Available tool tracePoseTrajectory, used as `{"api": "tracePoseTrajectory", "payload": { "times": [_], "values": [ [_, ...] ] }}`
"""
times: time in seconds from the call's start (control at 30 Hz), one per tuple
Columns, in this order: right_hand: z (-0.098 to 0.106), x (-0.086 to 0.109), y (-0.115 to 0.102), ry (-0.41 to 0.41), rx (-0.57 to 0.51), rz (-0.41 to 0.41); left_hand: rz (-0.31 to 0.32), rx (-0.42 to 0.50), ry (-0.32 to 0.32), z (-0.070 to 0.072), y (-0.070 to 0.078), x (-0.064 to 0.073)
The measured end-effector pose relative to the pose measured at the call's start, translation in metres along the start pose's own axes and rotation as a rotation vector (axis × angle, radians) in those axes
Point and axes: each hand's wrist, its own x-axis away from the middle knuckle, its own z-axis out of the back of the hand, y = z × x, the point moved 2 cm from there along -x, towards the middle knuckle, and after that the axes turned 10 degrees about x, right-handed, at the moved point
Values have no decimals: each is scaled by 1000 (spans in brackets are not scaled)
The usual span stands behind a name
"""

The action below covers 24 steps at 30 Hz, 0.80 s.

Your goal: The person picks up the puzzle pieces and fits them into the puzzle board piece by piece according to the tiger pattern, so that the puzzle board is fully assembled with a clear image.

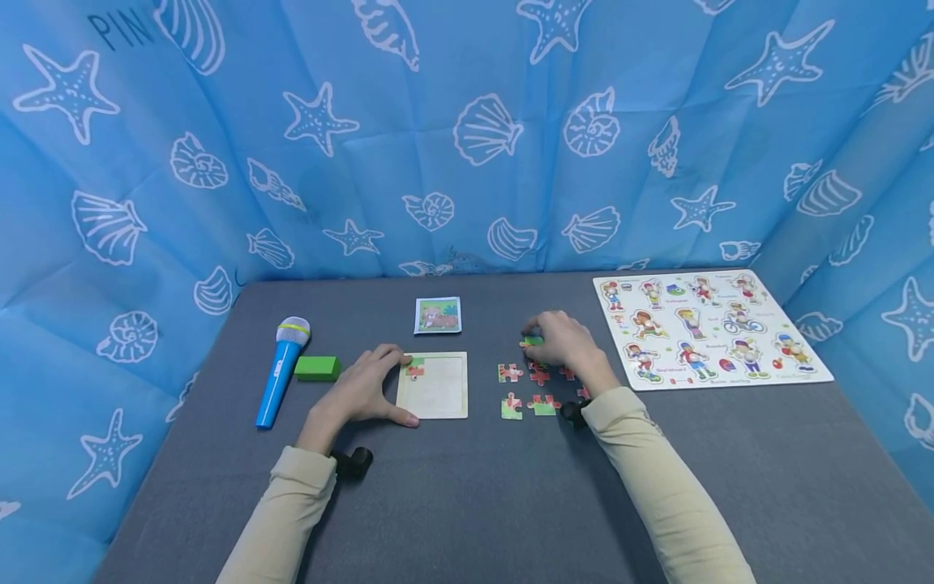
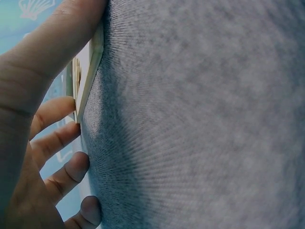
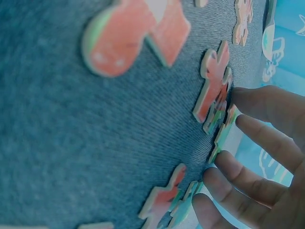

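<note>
A square wooden puzzle board (image 1: pixel 441 397) lies on the table, with fitted jigsaw pieces (image 1: pixel 415 368) in its upper left corner. My left hand (image 1: pixel 365 385) holds the board at its left side, thumb at the near edge and fingers by the far left corner. In the left wrist view, fingertips touch the board's edge (image 2: pixel 90 78). Right of the board, my right hand (image 1: pixel 562 339) has its fingertips around a green jigsaw piece (image 1: pixel 532 341). That green piece (image 3: pixel 223 131) appears at the fingertips in the right wrist view, low against the table.
Several loose red and green jigsaw pieces (image 1: pixel 543 405) lie below the right hand. A small animal picture (image 1: pixel 439 315) sits behind the board. At left are a toy microphone (image 1: pixel 277 377) and a green block (image 1: pixel 317 368); at right, a sports-figure puzzle board (image 1: pixel 711 328). A blue curtain (image 1: pixel 438 146) hangs behind.
</note>
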Motion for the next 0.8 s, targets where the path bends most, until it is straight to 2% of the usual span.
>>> {"api": "tracePoseTrajectory", "payload": {
  "times": [0.33,0.8],
  "values": [
    [2,1,-4,45,-26,26,4,-1,0,0,1,1],
    [1,0,-43,83,-16,107,8,2,-5,1,2,1]
  ]
}}
